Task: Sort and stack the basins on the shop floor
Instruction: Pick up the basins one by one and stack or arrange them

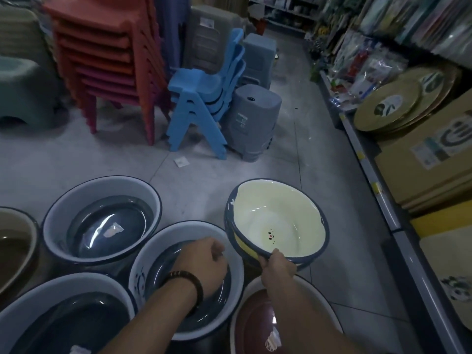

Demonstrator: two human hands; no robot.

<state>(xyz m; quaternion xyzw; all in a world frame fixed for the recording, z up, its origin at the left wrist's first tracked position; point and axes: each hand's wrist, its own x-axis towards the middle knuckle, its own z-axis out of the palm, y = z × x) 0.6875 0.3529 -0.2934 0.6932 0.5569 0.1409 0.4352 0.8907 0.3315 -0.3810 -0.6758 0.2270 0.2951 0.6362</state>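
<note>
A cream-yellow basin (270,215) with a dark blue rim sits tilted on the floor at centre right, on top of another basin. My right hand (277,264) grips its near rim. My left hand (204,261) reaches down into a white basin with a dark blue inside (235,254) just left of it, fingers curled; whether it holds anything is hidden. More blue-and-white basins stand at left (102,218) and at the lower left (51,315). A basin with a maroon inside (255,315) is under my right forearm. A brown basin (15,249) shows at the left edge.
Stacked red chairs (107,52), blue chairs (204,98) and grey stools (252,118) stand on the tiled floor behind the basins. A shelf (370,159) with round trays (393,103) and cardboard boxes (429,154) runs along the right. A scrap of paper (181,162) lies on the floor.
</note>
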